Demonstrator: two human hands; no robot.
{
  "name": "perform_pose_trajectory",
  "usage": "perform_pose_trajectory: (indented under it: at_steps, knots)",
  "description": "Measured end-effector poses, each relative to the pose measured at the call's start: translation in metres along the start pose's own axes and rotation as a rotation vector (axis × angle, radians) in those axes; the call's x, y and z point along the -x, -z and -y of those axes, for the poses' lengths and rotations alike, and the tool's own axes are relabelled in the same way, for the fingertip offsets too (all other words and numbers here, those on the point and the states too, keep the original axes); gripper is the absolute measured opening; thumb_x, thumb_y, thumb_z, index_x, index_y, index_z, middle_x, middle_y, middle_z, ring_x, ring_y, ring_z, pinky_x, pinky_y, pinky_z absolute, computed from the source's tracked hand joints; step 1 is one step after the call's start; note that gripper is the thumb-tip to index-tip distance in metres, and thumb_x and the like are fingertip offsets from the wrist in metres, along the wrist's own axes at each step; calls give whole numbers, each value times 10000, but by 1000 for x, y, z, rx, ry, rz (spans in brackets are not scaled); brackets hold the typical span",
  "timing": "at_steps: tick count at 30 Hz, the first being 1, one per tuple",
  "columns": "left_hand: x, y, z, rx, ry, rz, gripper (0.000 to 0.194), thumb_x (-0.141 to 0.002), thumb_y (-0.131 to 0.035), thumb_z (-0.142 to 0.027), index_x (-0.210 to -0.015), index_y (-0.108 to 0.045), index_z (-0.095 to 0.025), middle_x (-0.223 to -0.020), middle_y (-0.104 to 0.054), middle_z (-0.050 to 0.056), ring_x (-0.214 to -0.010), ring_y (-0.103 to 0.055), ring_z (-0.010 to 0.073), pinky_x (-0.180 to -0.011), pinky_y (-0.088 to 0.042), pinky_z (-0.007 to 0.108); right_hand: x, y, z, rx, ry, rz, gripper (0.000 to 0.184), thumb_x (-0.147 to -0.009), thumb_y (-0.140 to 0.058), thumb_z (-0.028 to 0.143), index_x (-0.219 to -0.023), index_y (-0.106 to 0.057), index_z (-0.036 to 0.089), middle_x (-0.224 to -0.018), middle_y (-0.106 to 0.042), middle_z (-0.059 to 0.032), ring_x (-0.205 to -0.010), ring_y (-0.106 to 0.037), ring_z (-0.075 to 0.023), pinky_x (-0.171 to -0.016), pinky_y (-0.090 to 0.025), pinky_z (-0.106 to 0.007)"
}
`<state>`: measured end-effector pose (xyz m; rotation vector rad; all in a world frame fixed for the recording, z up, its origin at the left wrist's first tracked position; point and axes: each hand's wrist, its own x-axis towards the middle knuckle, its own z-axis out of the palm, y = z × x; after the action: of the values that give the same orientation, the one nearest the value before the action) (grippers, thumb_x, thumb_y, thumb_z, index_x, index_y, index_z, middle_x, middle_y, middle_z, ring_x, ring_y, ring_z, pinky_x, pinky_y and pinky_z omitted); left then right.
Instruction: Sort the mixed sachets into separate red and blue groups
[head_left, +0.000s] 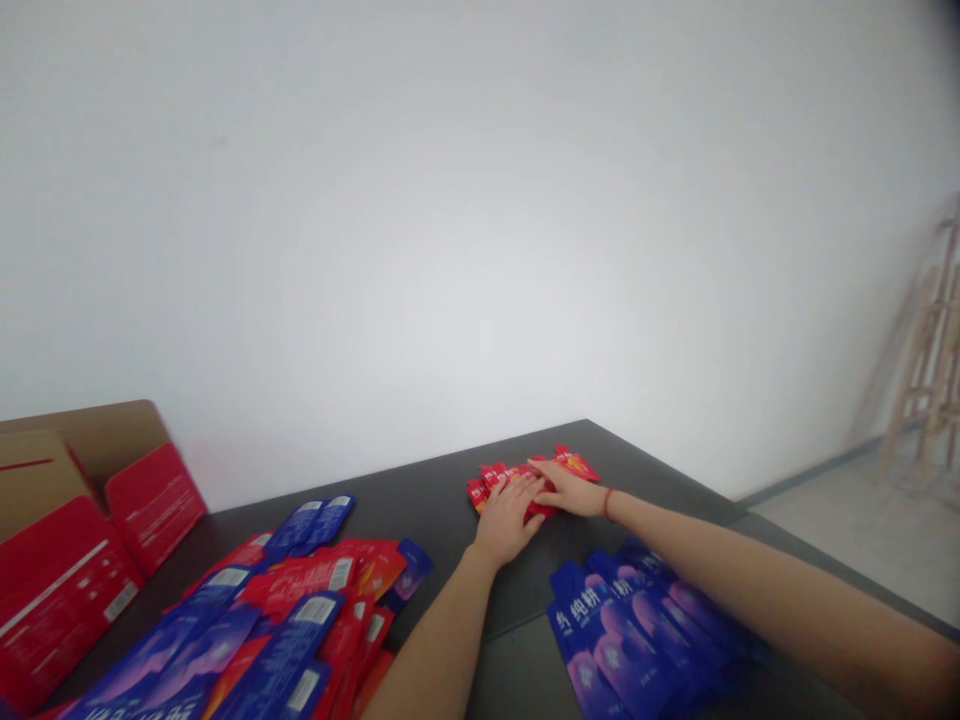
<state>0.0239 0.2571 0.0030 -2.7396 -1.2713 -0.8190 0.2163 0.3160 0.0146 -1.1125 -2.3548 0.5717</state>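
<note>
Toward the far corner of the dark table lies an overlapping row of red packets (574, 464). My left hand (508, 522) rests on the left part of the row, palm down with fingers stretched out. Touching its fingertips, my right hand (574, 491), with a red band at the wrist, lies over the row's middle, fingers extended. Parts of the packets are hidden under both hands. Nearer me, under my right forearm, a fanned stack of blue-purple packets (622, 640) lies face up.
At the left, a loose heap of mixed red and blue packets (300, 575) covers the black table (420, 500). Beside it stands an opened red cardboard box (67, 585). A white wall (480, 250) rises behind the table. A wooden rack (934, 370) stands on the floor far right.
</note>
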Motion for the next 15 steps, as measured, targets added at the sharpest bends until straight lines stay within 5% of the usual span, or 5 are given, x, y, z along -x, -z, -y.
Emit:
perform_pose_trajectory:
  at_steps: [7,15]
  knots:
    - [0,0,0,-10,7,28,376,-909,-497,-308,-1284,-513,-299,-1365,-509,-4,-1305,-371,174,-1138,-157,416,-19,49,-32,43,-356,-113,407,-897,-533,441,-1210,-575,184,-1278,-551,-122,-1161,-517,-280,-991,-407,-450]
    - [0,2,-3,-27,22,27,394,-905,-512,-357,-1296,-503,-305,-1378,-495,6,-1313,-362,187,-1137,-162,418,-32,30,-45,15,-593,-83,318,-914,-551,340,-1188,-544,179,-1199,-564,-79,-996,-586,-210,-834,-511,-419]
